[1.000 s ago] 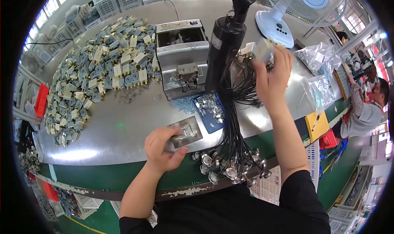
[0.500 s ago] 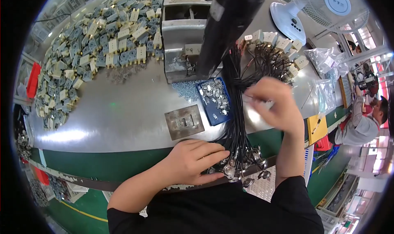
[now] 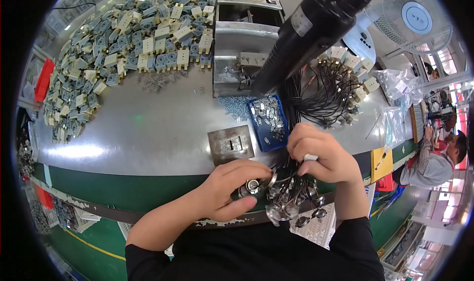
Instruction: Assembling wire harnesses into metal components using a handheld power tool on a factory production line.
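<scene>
My left hand is at the table's front edge, with its fingers curved and its thumb apart. A round metal cable end lies in its grasp, and its fingertips touch more such fittings. My right hand is closed in a pinch on a black cable, just above the hanging cluster of round metal cable ends. A white piece shows at its fingers. The black cable bundle runs from the table down behind my right hand, which partly hides it.
Left of my hands lie a metal fixture plate and a blue tray of small metal parts, with screws beside it. Behind stands a machine with a black cylinder. Grey-and-cream blocks fill the back left. A fan stands at right.
My right hand has come down and nearer, from beside the cable bundle to the cables above the metal ends. My left fingers have curled round a metal end. The whole view has shifted slightly.
</scene>
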`<state>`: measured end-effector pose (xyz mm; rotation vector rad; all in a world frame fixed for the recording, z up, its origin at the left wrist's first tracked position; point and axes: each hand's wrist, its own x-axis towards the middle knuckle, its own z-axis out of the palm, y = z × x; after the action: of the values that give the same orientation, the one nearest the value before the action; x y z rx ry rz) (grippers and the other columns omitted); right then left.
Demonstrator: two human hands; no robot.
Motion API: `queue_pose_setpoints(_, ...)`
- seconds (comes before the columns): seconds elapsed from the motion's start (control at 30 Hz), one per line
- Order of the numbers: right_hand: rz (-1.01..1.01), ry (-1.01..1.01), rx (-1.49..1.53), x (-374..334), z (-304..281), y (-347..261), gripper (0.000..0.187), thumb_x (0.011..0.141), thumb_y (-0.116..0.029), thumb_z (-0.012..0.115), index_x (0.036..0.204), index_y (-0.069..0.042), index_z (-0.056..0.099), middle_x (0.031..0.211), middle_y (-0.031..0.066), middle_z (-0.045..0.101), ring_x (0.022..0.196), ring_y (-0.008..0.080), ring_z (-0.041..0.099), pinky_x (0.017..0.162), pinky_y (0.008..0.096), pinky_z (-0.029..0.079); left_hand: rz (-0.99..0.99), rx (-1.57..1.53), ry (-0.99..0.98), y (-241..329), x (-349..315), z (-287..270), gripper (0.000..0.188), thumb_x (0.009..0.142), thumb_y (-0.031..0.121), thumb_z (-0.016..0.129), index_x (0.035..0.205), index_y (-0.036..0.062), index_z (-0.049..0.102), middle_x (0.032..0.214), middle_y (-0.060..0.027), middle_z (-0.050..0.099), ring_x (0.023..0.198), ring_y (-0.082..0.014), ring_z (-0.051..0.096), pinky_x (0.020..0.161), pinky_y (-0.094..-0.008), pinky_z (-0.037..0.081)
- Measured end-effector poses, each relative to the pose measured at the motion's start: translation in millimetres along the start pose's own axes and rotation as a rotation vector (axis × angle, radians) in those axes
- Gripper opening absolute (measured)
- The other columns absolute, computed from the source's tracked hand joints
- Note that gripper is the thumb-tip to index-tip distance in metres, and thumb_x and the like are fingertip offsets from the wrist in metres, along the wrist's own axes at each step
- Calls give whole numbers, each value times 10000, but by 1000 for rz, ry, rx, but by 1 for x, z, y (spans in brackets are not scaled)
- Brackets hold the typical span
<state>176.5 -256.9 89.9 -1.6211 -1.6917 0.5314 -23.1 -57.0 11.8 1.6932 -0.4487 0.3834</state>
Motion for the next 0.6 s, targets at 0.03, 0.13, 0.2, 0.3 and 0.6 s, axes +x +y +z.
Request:
queue_pose_setpoints(0.03,14,77,108,-3,4,4,286,934,-277,801,886,-63,617,890,74,631,817,292,605,834,435,487,3,-29,20,4,1,-4,436,920,190,765,1280,-18,632,1227,-216,712,1087,-366,724,947,-433,568)
queue_pose_setpoints(0.13,21,209,210,0,13,1,220,947,-176,771,882,-42,610,765,78,631,713,277,613,785,419,511,-29,-60,15,10,-1,-7,736,906,314,836,1455,-57,514,1304,-218,677,1142,-325,709,1023,-437,539)
queue_pose_setpoints(0.2,73,202,156,6,16,-6,168,936,-106,755,887,-29,614,788,80,645,730,275,627,721,400,526,-253,-354,39,11,-6,0,875,858,367,902,1502,-45,478,1325,-192,653,1189,-305,691,1033,-446,533)
queue_pose_setpoints(0.3,57,191,178,13,16,-6,141,916,-74,760,901,-14,634,793,83,653,732,275,635,689,383,530,-271,-473,27,12,0,-8,967,833,341,940,1564,-21,421,1312,-143,592,1134,-275,684,992,-432,544)
queue_pose_setpoints(0.6,-135,244,-112,22,13,-18,322,737,-262,938,942,-83,766,853,60,631,762,258,629,652,352,481,-439,-593,77,9,-2,-15,450,944,127,825,1305,-20,601,1171,-100,618,1018,-178,659,888,-330,529)
